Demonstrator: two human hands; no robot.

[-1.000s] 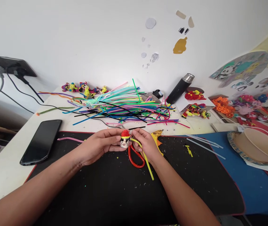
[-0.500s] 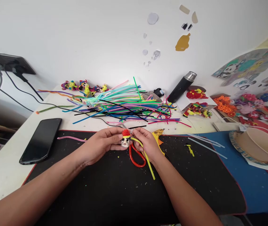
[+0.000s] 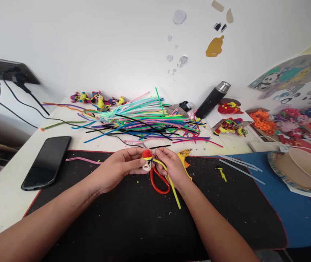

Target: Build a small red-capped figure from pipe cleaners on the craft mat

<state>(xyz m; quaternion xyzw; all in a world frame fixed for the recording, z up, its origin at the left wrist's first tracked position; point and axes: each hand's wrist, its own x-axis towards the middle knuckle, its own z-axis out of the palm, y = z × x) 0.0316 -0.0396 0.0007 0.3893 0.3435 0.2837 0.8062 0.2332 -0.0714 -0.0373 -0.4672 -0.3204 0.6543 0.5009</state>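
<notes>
Between thumb and fingers, my left hand (image 3: 124, 162) grips a small doll head (image 3: 146, 162) with a white face, black markings, a yellow band and a red top. My right hand (image 3: 170, 163) pinches a yellow pipe cleaner (image 3: 174, 189), whose near end bends up to the head's right side and whose long end hangs toward me. Below the hands lie scissors with red handles (image 3: 159, 185) on the black mat (image 3: 133, 222); their blades are mostly hidden by the hands. Just behind my right hand is a yellow piece (image 3: 182, 157), partly covered.
A big heap of coloured pipe cleaners (image 3: 141, 118) lies along the wall. A phone (image 3: 47, 162) rests at left, and a black thermos (image 3: 212, 99) leans at the back. Finished pipe-cleaner figures (image 3: 230, 125) and a round basket (image 3: 279, 174) are at right.
The doll head has turned slightly in my left hand, its face now angled more to the right. My right hand keeps its pinch on the yellow pipe cleaner. The view has shifted slightly.
</notes>
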